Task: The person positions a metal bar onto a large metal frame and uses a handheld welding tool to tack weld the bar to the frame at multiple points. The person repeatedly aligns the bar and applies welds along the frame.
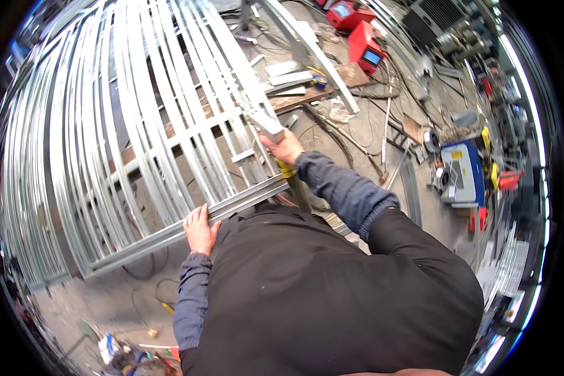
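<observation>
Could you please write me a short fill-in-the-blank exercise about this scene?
1. The left hand touches the metal frame, while the silvery bar is in the person's ____.
2. The forearm sleeves are dark ____.
3. The two machines with lit screens near the picture's top are ____.

Missing words: right hand; blue; red.

The fingers of the right hand (285,148) are partly disappearing behind a metal piece (267,125), while dark clothing (338,282) is covering the lower end of a post (299,194). The metal frame (180,137) is running past the upper edge, glare washing out its bars, and the clutter (131,358) at lower left is blurring too much to tell apart.
</observation>
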A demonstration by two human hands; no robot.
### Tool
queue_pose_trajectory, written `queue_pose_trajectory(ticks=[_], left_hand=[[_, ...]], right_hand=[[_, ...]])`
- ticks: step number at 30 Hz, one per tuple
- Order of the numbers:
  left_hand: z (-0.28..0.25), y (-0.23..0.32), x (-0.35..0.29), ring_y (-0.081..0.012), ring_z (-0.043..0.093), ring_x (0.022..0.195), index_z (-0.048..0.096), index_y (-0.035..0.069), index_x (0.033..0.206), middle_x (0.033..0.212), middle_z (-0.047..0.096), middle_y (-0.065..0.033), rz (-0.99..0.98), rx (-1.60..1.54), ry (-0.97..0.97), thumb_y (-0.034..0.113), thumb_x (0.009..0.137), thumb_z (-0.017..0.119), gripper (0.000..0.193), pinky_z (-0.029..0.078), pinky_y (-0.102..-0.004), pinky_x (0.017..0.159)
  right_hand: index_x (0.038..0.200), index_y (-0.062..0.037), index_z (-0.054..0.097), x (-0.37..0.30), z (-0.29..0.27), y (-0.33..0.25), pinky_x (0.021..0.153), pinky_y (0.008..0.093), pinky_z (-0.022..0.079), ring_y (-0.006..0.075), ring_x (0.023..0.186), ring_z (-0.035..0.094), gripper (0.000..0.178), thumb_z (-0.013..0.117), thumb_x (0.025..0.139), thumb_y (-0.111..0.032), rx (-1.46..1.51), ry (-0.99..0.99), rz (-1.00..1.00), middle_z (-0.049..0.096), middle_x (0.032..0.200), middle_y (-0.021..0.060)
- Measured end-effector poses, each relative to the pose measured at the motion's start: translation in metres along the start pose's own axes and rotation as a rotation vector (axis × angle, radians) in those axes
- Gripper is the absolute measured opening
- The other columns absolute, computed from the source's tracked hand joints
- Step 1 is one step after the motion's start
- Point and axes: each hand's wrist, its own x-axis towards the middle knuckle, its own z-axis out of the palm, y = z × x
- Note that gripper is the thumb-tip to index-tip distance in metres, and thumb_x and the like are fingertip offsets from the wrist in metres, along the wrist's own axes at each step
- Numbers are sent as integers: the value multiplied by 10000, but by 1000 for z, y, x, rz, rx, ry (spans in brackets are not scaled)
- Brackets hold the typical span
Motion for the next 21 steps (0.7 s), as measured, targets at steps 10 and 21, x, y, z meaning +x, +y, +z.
queue_pose_trajectory(ticks=[10,21], left_hand=[[-9,-15,21,-331,565,1362,592,124,1515,1453,635,-107,60,132,-216,304,849,847,735,416,-488,1164],[-4,89,173,-380,629,1254,641,78,1431,1324,667,-172,182,-52,-128,250,924,782,554,512,-454,1077]], right_hand=[[1506,-96,573,37,4,37,1053,443,542,421,1239,670,712,811,905,-393,-2,64,-46,709,1329,238],[1514,-58,582,33,-11,39,1063,392,534,381,1255,684,716,842,899,-317,126,42,-100,705,1364,225]])
